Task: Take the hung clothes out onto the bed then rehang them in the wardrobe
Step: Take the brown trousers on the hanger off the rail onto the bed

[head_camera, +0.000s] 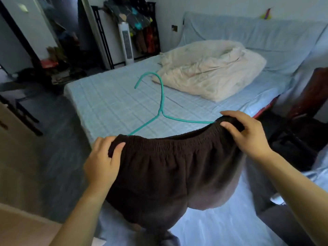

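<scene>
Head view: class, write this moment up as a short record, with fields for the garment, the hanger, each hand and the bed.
garment: dark brown, elastic waistband, held up over the bed's near end
hanger: teal; both arms run into the waistband's ends; hook points away over the bed
left hand: grips the waistband's left end
right hand: grips the waistband's right end
bed: pale blue checked sheet
quilt: cream, heaped on the bed's far part
</scene>
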{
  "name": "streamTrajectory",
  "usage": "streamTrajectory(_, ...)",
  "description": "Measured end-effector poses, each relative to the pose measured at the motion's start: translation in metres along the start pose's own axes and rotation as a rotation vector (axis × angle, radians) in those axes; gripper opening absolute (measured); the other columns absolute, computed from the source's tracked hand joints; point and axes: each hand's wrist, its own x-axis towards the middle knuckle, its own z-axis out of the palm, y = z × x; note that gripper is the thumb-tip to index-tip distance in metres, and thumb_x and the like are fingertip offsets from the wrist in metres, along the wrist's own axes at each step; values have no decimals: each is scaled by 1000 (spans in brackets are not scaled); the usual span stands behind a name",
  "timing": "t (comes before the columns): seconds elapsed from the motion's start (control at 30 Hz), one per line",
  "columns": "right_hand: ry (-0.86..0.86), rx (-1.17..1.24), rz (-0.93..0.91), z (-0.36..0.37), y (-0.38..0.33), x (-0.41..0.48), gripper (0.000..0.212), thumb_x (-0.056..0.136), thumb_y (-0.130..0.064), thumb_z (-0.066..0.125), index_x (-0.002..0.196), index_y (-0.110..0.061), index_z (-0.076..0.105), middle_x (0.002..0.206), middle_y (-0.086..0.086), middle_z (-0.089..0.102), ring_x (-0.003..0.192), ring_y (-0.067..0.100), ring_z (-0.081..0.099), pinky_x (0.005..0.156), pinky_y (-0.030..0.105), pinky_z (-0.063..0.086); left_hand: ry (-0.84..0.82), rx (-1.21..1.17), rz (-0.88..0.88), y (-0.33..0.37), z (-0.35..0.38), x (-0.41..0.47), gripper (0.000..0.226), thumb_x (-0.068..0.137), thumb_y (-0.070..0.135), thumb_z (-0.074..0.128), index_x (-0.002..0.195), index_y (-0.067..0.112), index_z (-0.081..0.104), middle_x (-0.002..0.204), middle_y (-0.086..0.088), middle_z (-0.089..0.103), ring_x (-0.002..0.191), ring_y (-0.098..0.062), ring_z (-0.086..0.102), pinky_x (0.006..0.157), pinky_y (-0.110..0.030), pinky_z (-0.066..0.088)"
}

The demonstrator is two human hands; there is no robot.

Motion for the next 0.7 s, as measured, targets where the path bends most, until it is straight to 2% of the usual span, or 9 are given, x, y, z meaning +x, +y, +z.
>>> streamTrajectory(0.1, 107, -19, 18, 10, 27, 37, 28, 85, -16, 66, 112, -11, 66, 105, -18, 61, 100, -4, 54, 92, 5, 34, 42, -26, 29, 9, 30, 42, 35, 86, 49, 45, 99, 19, 59, 95, -6, 60, 78, -28, 59, 60, -34, 42)
streamTrajectory(0.17, 173, -24, 12, 18, 42, 74, 27, 84, -18, 68, 111, -12, 66, 102, -38, 58, 101, -13, 53, 94, 7, 35, 63, -51, 40, 14, 49, 79, 41, 86, 51, 45, 99, 16, 62, 95, -5, 60, 70, -20, 55, 60, -32, 41)
streamTrajectory(0.23, 220, -25, 12, 24, 53, 122, 29, 83, -18, 69, 111, -13, 65, 100, -51, 51, 100, -21, 49, 94, 6, 35, 82, -76, 30, 19, 64, 123, 44, 86, 53, 44, 100, 15, 63, 95, -3, 60, 67, -12, 48, 59, -29, 36)
streamTrajectory(0.4, 329, 16, -17, 42, 67, 253, 32, 82, -28, 69, 112, -19, 63, 96, -50, 51, 95, -20, 50, 91, 7, 35, 198, -85, 26, 27, 93, 245, 38, 90, 50, 48, 104, 18, 63, 98, 0, 59, 71, -7, 46, 59, -25, 30)
streamTrajectory(0.5, 332, 46, -21, 67, 83, 314, 35, 84, -32, 65, 115, -17, 62, 102, -36, 57, 98, -14, 50, 92, 7, 35, 218, -101, -26, 21, 117, 296, 31, 92, 45, 51, 107, 20, 61, 100, 8, 55, 80, 3, 40, 64, -25, 30)
streamTrajectory(0.6, 164, -4, 26, 109, 123, 342, 42, 86, -27, 65, 125, -16, 57, 121, 0, 59, 107, 2, 49, 95, 6, 30, 204, -92, -77, -3, 147, 316, 29, 92, 44, 52, 105, 21, 62, 101, 6, 58, 74, 0, 42, 63, -26, 33)
streamTrajectory(0.7, -29, 7, 89, 162, 167, 348, 43, 86, -22, 66, 128, -18, 56, 125, 5, 58, 113, 11, 51, 96, 4, 28, 153, -37, -134, -34, 182, 328, 27, 91, 43, 54, 104, 21, 63, 100, 4, 59, 77, -7, 48, 63, -27, 35)
